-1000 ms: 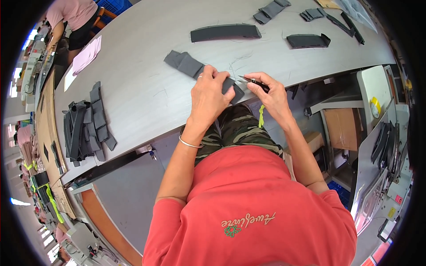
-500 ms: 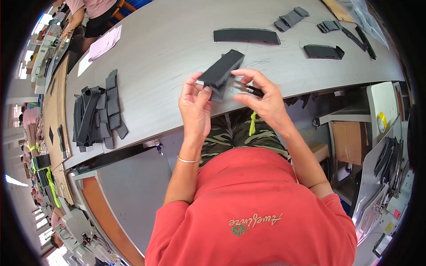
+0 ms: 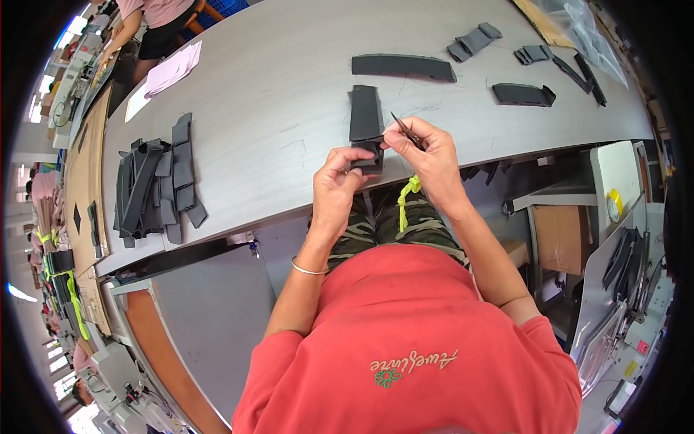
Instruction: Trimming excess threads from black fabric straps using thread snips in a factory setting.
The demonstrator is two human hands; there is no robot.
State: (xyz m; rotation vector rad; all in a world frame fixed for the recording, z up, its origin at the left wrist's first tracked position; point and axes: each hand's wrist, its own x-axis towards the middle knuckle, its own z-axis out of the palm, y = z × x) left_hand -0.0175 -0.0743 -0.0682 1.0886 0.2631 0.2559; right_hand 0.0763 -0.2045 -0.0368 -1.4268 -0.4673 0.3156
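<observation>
A black folded fabric strip [image 3: 365, 114] lies at the table's near edge, pointing away from me, its near end folded over. My left hand [image 3: 337, 181] is closed on that near end, thumb and fingers pinching the fold. Thread snips [image 3: 407, 130] sit in my right hand [image 3: 431, 155], their dark blades pointing up and to the left. The thumb and forefinger of this hand come together at the strip's right edge; whether they pinch cloth or a thread is too small to tell. A knotted yellow-green cord [image 3: 409, 194] hangs below my right hand.
A heap of dark fabric strips [image 3: 155, 184] lies at the left. Beyond my hands is a long black strip [image 3: 405, 67]; further pieces [image 3: 524, 94] lie to the right among loose threads. Pink sheets [image 3: 173, 70] rest at the far left. Another person [image 3: 163, 25] stands beyond the table.
The fabric strip has come down onto the table and turned to point straight away from me. My left hand has moved right and nearer. The snips now point up and left.
</observation>
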